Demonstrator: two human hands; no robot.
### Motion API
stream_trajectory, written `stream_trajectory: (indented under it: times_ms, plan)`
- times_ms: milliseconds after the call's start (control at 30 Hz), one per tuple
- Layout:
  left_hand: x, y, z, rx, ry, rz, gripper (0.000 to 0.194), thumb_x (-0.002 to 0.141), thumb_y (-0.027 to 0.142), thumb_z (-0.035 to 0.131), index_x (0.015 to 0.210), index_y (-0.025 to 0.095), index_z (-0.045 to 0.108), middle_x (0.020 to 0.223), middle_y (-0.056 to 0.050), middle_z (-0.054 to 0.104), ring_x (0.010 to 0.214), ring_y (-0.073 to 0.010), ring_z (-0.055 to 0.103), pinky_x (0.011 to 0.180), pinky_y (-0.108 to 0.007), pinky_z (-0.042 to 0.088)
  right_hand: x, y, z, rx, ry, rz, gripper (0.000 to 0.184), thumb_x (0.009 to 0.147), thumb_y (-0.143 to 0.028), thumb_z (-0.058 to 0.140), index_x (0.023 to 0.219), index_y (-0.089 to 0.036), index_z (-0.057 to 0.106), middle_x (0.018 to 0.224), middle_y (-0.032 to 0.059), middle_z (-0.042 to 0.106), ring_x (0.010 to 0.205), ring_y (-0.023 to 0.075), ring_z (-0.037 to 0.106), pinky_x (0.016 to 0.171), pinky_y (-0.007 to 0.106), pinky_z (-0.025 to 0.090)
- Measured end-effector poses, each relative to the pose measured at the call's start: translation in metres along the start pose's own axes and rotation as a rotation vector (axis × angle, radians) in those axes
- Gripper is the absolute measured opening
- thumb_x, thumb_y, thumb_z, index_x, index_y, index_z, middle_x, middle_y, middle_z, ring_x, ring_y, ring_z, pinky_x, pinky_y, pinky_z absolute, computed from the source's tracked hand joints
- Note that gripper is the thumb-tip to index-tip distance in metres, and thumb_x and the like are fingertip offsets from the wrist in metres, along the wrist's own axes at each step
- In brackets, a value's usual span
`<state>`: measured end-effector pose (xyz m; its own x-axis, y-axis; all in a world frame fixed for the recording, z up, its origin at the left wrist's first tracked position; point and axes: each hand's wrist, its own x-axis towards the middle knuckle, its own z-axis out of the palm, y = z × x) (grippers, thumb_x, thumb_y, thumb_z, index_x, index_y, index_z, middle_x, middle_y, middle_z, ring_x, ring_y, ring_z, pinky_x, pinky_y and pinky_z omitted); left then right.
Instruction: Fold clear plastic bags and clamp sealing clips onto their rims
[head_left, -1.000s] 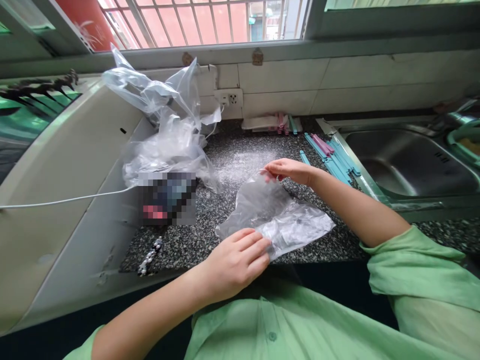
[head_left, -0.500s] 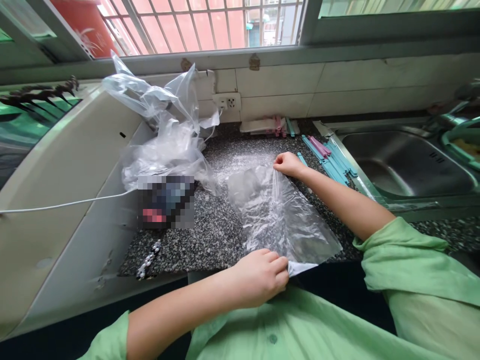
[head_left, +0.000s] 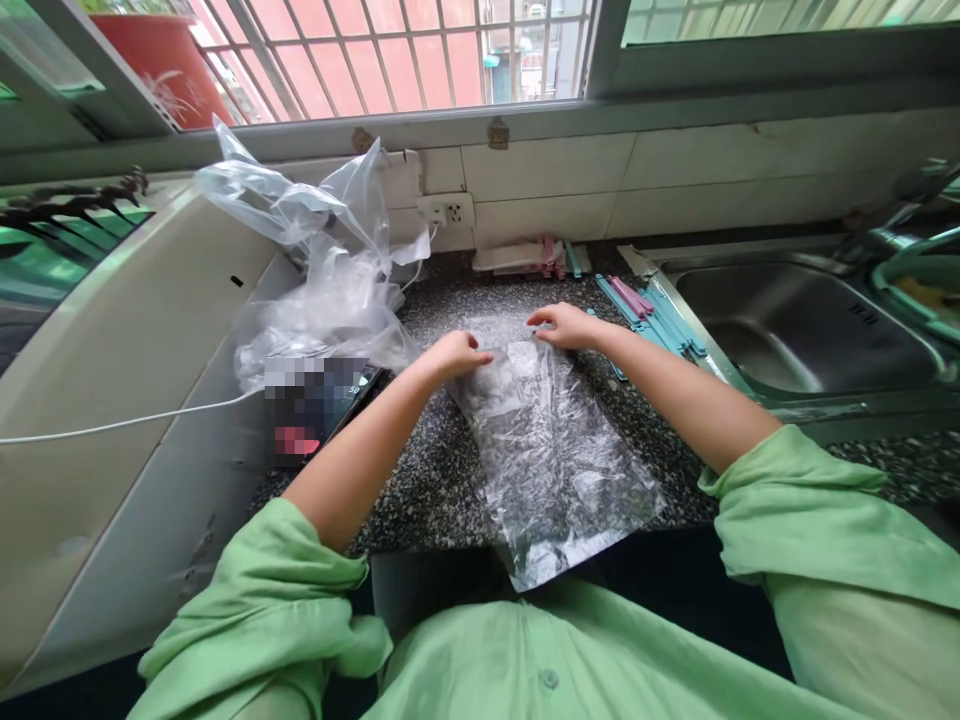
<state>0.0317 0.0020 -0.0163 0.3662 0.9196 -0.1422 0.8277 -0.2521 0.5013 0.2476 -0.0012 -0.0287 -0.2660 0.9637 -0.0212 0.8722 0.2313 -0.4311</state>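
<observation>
A clear, wrinkled plastic bag (head_left: 559, 450) lies flat on the speckled counter, its near end hanging past the front edge. My left hand (head_left: 456, 355) is at the bag's far left corner, thumb and fingers a little apart. At the far right corner is my right hand (head_left: 564, 326), its thumb and fingertips also apart just over the plastic. Whether the fingertips touch the film is hard to make out. Close to my right hand lie several blue sealing clips (head_left: 667, 318) and purple clips (head_left: 630, 297).
Left of the bag sits a crumpled heap of clear plastic bags (head_left: 322, 280), with a partly blurred dark device (head_left: 330, 400) before it. More clips lie on a pale packet (head_left: 510, 257) by the wall, below a socket (head_left: 448, 212). A steel sink (head_left: 810, 330) is at the right.
My left hand has let go of the bag's near edge and moved up to its far left corner. My right hand has loosened its pinch, and the near end now droops over the edge.
</observation>
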Motion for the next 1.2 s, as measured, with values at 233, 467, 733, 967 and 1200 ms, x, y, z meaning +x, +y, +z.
stream_trajectory:
  times_ms: [233,467,733,967,1200]
  plan:
    - [0.003,-0.006,-0.014,-0.554,-0.056,0.055,0.011,0.066,0.017,0.063,0.062,0.014,0.052,0.055,0.003,0.053,0.051,-0.0076,0.048,0.057,-0.023,0.039,0.016,-0.002,-0.007,0.323,-0.116,0.081,0.023,0.074,-0.024,0.062,0.093,-0.011,0.066,0.082,0.0056,0.068,0.071,0.0127,0.059,0.067,0.023,0.045]
    - [0.010,-0.020,-0.029,-0.612,0.090,-0.019,0.011,0.066,0.015,0.061,0.066,0.015,0.050,0.053,0.004,0.050,0.046,-0.0067,0.046,0.051,-0.022,0.040,0.022,0.006,-0.018,0.406,0.012,0.138,0.006,0.070,-0.014,0.061,0.064,-0.013,0.061,0.054,-0.0032,0.053,0.049,0.0057,0.042,0.051,0.020,0.037]
    - [0.009,-0.029,-0.018,-0.084,0.612,0.145,0.020,0.070,0.018,0.057,0.090,0.014,0.056,0.083,-0.007,0.057,0.082,-0.0201,0.055,0.078,-0.037,0.045,0.022,0.019,-0.020,0.318,0.146,0.183,0.010,0.072,-0.014,0.054,0.071,-0.010,0.063,0.057,-0.0013,0.056,0.051,0.0064,0.044,0.053,0.020,0.038]
    - [-0.037,-0.015,0.049,0.274,0.208,0.728,0.022,0.080,0.027,0.051,0.095,0.015,0.062,0.106,-0.013,0.058,0.096,-0.0230,0.054,0.084,-0.039,0.047,0.027,0.037,-0.018,0.119,0.193,0.243,0.011,0.069,-0.015,0.057,0.072,-0.011,0.067,0.068,0.0042,0.065,0.065,0.0138,0.055,0.063,0.023,0.040]
    - [-0.044,-0.024,0.053,0.277,0.271,0.692,0.027,0.083,0.026,0.049,0.104,0.014,0.060,0.114,-0.014,0.058,0.104,-0.0240,0.054,0.090,-0.041,0.045,0.024,0.035,-0.022,-0.064,0.303,0.321,0.020,0.074,-0.024,0.058,0.088,-0.014,0.067,0.092,0.0118,0.066,0.085,0.0238,0.058,0.073,0.032,0.042]
